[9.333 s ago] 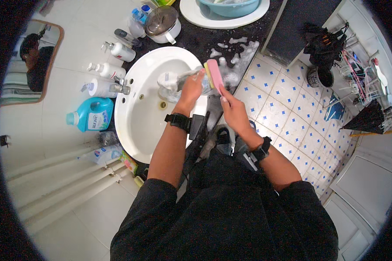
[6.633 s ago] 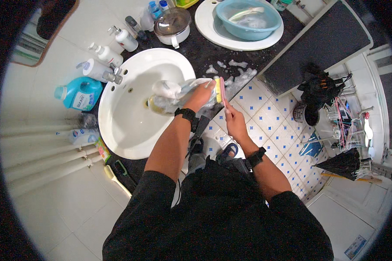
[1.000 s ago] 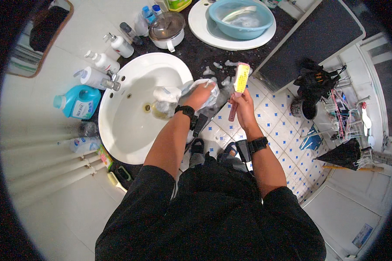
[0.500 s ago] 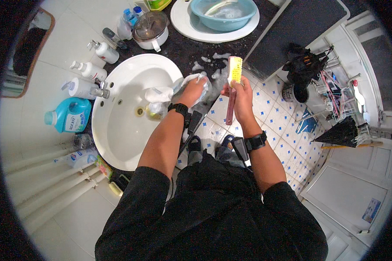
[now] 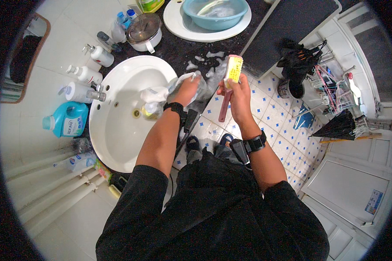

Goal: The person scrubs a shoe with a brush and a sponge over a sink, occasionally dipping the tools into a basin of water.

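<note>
My right hand (image 5: 239, 93) is wrapped round the pinkish handle of a scrubbing brush (image 5: 234, 69), whose yellow bristles are turned up and soapy. Its head points away from me, above the counter's front edge. At the right rim of the white washbasin (image 5: 104, 139), my left hand (image 5: 187, 92) grips a wet white and pale grey item (image 5: 184, 78); its kind is not clear, as the fingers cover part of it. Beside that hand, a crumpled white item (image 5: 153, 94) with a yellowish part lies in the basin.
Soap suds (image 5: 211, 71) spread over the dark counter. Farther off, a light blue tub (image 5: 217, 19) holds sudsy water. A lidded pot (image 5: 144, 37), pump bottles (image 5: 85, 75) and a turquoise detergent jug (image 5: 69, 119) stand round the basin. A dark panel (image 5: 292, 37) rises at the right.
The view has shifted slightly, so the room's things sit a little farther left. The brush has tilted a bit, its handle end swinging left. Both hands keep their hold.
</note>
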The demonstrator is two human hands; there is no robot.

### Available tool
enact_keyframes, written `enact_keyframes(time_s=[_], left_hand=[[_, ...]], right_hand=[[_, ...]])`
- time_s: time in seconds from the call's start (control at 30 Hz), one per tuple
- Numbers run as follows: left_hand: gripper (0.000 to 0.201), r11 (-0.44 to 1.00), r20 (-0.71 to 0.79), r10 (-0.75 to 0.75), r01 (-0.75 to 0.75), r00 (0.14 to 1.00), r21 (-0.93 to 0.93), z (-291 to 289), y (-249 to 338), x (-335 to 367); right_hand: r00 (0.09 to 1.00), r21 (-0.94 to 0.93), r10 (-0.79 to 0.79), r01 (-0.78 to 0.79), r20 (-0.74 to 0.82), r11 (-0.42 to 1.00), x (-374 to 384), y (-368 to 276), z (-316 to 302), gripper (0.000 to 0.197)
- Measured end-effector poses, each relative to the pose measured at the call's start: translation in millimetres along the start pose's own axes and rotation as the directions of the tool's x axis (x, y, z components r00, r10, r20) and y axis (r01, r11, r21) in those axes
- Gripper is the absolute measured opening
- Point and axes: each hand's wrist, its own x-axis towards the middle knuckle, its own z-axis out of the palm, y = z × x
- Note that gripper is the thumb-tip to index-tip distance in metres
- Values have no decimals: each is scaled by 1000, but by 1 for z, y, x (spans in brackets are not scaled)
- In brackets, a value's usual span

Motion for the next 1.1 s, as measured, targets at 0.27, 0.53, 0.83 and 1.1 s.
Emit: enact_keyframes(time_s=[0.27, 0.53, 0.83, 1.1], left_hand=[[44, 995, 26, -16, 18, 1000, -100, -1, 15, -11], [52, 1000, -15, -15, 15, 1000, -14, -2, 16, -14], [42, 999, -21, 44, -45, 999, -25, -2, 11, -12], [44, 998, 46, -15, 18, 999, -52, -4, 23, -16]], right_hand=[[991, -300, -96, 63, -96, 952, -3, -6, 8, 35], [996, -158, 4, -17, -85, 987, -1, -4, 11, 24], [947, 336, 295, -320, 124, 886, -3, -11, 0, 43], [935, 369, 294, -348, 197, 862, 1, -7, -12, 40]])
